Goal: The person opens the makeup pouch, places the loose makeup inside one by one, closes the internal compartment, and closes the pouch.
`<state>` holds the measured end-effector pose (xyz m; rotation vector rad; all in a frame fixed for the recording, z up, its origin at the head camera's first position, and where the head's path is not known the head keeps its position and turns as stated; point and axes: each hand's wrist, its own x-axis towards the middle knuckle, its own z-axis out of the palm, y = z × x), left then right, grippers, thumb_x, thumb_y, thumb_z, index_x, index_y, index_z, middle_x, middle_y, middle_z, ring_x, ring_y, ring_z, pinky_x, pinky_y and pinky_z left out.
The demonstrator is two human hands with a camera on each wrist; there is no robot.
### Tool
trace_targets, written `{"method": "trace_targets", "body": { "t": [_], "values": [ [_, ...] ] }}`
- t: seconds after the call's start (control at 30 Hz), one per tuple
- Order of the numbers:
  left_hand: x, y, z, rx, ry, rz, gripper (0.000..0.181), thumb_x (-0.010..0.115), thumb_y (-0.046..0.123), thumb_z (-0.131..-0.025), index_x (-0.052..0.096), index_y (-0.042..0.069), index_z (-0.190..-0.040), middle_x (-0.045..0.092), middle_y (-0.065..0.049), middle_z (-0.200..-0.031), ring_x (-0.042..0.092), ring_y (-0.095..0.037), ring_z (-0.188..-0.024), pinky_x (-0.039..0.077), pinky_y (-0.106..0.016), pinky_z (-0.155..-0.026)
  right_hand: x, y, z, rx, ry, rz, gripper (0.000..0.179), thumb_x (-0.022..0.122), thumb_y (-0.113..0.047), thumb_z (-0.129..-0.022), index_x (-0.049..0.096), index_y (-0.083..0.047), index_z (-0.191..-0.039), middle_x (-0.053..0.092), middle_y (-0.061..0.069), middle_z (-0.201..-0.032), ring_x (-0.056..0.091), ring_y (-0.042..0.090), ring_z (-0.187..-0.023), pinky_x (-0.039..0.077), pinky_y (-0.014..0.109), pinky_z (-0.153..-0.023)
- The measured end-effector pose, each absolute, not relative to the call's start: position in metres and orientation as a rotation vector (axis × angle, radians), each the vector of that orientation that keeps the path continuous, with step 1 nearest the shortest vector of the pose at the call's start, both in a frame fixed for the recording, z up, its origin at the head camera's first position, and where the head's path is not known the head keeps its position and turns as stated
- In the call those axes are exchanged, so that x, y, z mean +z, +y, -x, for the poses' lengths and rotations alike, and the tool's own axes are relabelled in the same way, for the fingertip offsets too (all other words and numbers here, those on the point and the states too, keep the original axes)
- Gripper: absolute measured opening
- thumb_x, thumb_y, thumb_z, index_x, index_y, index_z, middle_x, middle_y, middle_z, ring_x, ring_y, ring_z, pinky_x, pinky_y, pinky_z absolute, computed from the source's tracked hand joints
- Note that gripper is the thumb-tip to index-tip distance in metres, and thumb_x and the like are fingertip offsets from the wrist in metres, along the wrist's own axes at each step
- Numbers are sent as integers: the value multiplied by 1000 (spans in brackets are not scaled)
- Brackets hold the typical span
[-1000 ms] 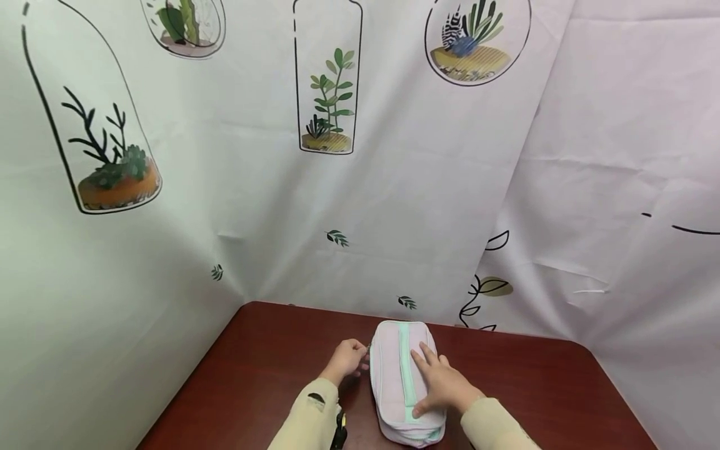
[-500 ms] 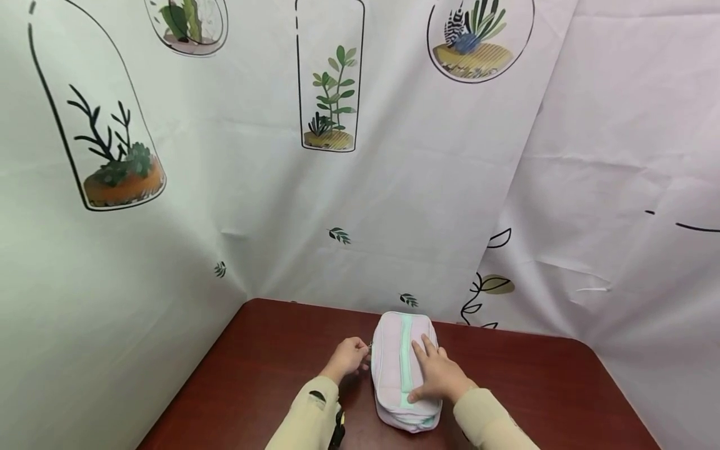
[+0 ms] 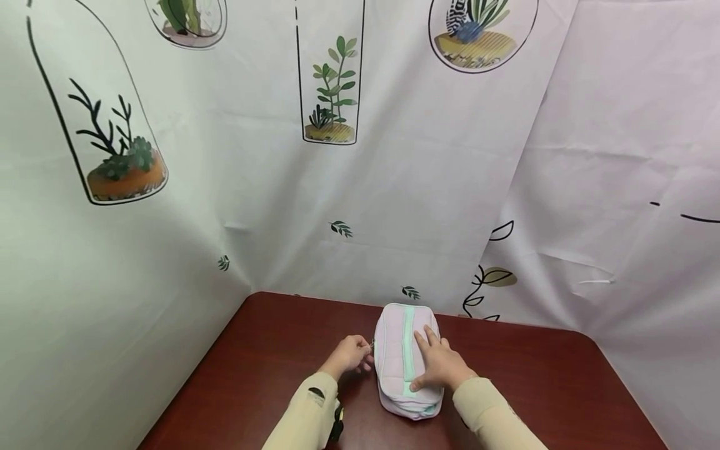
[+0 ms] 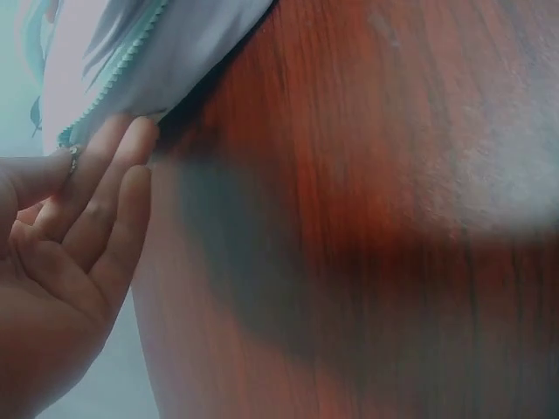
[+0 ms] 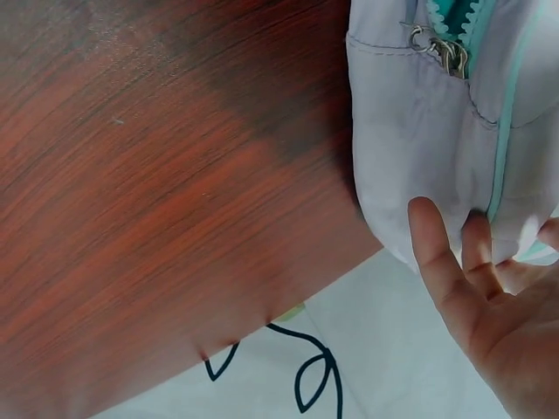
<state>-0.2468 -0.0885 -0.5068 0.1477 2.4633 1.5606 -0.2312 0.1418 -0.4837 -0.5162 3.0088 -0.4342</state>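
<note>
A pale lilac zip pouch (image 3: 394, 350) with a mint strap lies on the table, its far end near the back edge. At its left side my left hand (image 3: 350, 354) pinches a small metal zipper pull (image 4: 73, 160) between thumb and forefinger, beside the mint zipper teeth (image 4: 113, 74). My right hand (image 3: 441, 364) rests on the pouch's top and right side with fingers spread, the thumb by the strap's near end. In the right wrist view, another metal zipper pull (image 5: 452, 58) sits where the teeth part over a teal lining. The pouch's contents are hidden.
The reddish-brown table (image 3: 292, 331) reaches out on both sides of the pouch. Behind it hangs a white cloth (image 3: 270, 187) printed with plants in jars. A dark object (image 3: 337, 425) shows at the left sleeve.
The pouch has slid a little toward the table's back edge, with my right hand on it. Relative to the pouch, my left hand is now farther along its left side, toward the near end.
</note>
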Motion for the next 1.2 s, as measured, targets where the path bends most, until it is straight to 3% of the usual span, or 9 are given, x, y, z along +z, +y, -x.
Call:
{"method": "trace_targets", "body": {
  "t": [0.43,0.63,0.87,1.2],
  "values": [
    [-507,-93,236,1443,2381,-318,14,48,1,-93,54,-4,-82,65,-14,-67,65,-25,-60,49,-34,-51,-481,143,230,-365,3021,514,112,87,-49,-48,41,-4,-139,30,23,-144,42,41,-112,46,52,-71],
    [-507,-92,232,1260,2527,-368,18,49,3,-93,55,-1,-77,63,-10,-61,61,-23,-54,40,-26,-44,-479,142,229,-341,3005,527,111,87,-49,-48,41,-5,-139,30,23,-144,43,41,-113,46,51,-71],
    [-502,-92,226,983,2578,-316,21,46,4,-91,56,0,-73,60,-8,-56,57,-20,-48,35,-27,-40,-480,140,227,-325,2991,563,110,86,-51,-49,41,-5,-138,30,23,-144,41,41,-116,45,53,-74],
    [-495,-95,217,1010,2132,-380,17,48,1,-89,59,-3,-77,63,-12,-61,55,-13,-49,36,-26,-43,-480,143,229,-263,3012,578,109,83,-53,-52,39,-6,-140,31,22,-143,42,40,-116,46,52,-74]
  ]
}}
